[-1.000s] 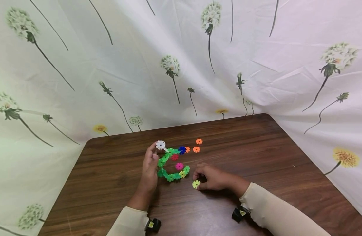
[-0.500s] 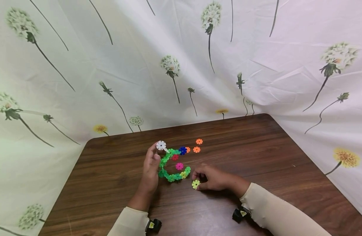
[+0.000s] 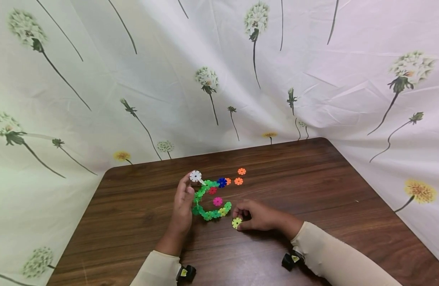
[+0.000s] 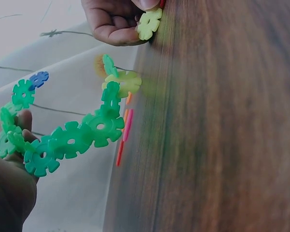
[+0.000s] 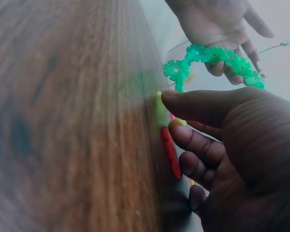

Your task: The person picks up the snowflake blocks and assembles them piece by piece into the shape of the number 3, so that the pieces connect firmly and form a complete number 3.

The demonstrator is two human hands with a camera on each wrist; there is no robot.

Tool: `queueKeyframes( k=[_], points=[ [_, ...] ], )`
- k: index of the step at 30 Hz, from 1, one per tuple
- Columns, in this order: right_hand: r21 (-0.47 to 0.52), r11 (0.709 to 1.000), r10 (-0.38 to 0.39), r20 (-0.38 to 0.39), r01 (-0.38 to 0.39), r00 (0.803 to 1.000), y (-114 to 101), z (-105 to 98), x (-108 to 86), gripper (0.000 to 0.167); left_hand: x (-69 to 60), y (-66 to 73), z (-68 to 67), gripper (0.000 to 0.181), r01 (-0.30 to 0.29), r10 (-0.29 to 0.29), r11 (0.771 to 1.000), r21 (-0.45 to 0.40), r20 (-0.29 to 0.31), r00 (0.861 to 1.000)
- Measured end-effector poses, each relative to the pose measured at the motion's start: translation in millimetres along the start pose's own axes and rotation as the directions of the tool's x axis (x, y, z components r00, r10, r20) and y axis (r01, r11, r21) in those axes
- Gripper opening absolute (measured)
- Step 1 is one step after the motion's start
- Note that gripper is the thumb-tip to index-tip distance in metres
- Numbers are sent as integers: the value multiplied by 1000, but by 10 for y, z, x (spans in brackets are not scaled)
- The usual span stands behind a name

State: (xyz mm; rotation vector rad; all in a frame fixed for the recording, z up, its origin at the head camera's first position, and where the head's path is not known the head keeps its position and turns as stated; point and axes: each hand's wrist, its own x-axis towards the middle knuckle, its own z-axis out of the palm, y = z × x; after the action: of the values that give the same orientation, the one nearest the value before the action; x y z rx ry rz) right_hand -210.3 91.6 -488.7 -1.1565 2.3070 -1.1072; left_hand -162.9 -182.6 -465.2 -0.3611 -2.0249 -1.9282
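Note:
My left hand (image 3: 183, 202) grips a curved chain of linked notched discs (image 3: 207, 215), mostly green, with a white disc (image 3: 195, 176) at its upper left and a blue one (image 3: 221, 182) at the upper right. The left wrist view shows the chain (image 4: 71, 140) held off the table, its lower arm ending in yellow and green discs. To the right of that end, my right hand (image 3: 256, 215) pinches a loose yellow disc (image 3: 236, 223) between thumb and fingers, close to the tabletop. In the left wrist view this yellow disc (image 4: 149, 24) is apart from the chain.
Pink (image 3: 217, 201) and red (image 3: 213, 190) discs lie on the brown table (image 3: 294, 178) within the chain's curve. Orange discs (image 3: 242, 171) lie behind, near the blue one. A red piece (image 5: 171, 152) shows beside my right fingers. A floral cloth (image 3: 151, 79) hangs behind the table.
The yellow disc in my right hand has shifted slightly left. The chain in my left hand has moved a little to the right since the earliest frame.

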Motion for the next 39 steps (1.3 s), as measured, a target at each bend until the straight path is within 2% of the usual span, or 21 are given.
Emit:
queueKeyframes(
  k=[13, 20, 30, 39],
  points=[
    [49, 999, -3, -5, 3, 1000, -6, -8, -3, 21, 7, 0, 12, 50, -40, 40, 999, -26, 1, 999],
    [63, 998, -21, 6, 21, 1000, 28, -21, 10, 31, 5, 7, 8, 51, -37, 37, 999, -17, 6, 999],
    [27, 997, -74, -7, 74, 997, 63, -19, 14, 26, 3, 7, 8, 53, -28, 28, 999, -22, 11, 1000],
    [15, 997, -70, -5, 70, 998, 59, -18, 13, 27, -2, 2, 5, 53, -44, 45, 999, -32, 21, 999]
  ],
)
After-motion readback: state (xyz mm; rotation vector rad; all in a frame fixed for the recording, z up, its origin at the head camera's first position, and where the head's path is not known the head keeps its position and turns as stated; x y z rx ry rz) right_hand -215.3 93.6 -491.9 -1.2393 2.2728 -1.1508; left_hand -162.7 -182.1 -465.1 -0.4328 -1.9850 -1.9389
